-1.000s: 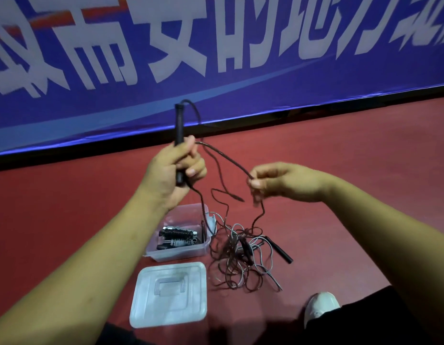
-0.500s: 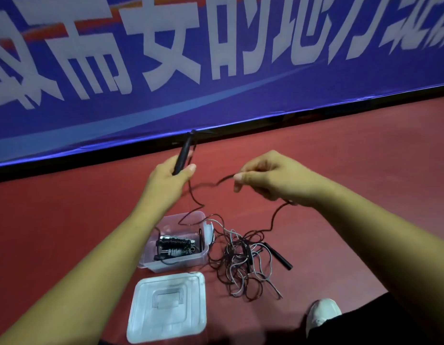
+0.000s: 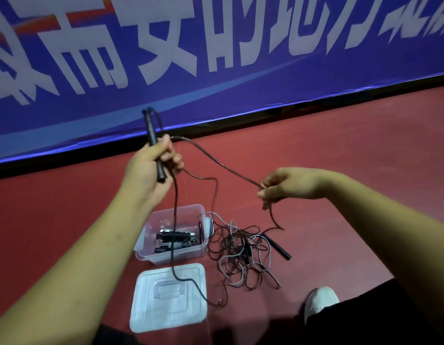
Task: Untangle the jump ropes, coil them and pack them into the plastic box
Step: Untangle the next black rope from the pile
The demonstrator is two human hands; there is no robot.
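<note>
Red floor; rope between hands (handle left)

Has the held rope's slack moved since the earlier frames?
Yes: the slack swung left and nearer, now crossing the plastic box and trailing over the lid.

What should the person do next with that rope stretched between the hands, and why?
Probably bring the right hand across to the left hand, laying one loop against the handle it grips: the cord spans free between both hands, while the rest trails into the tangle.
</note>
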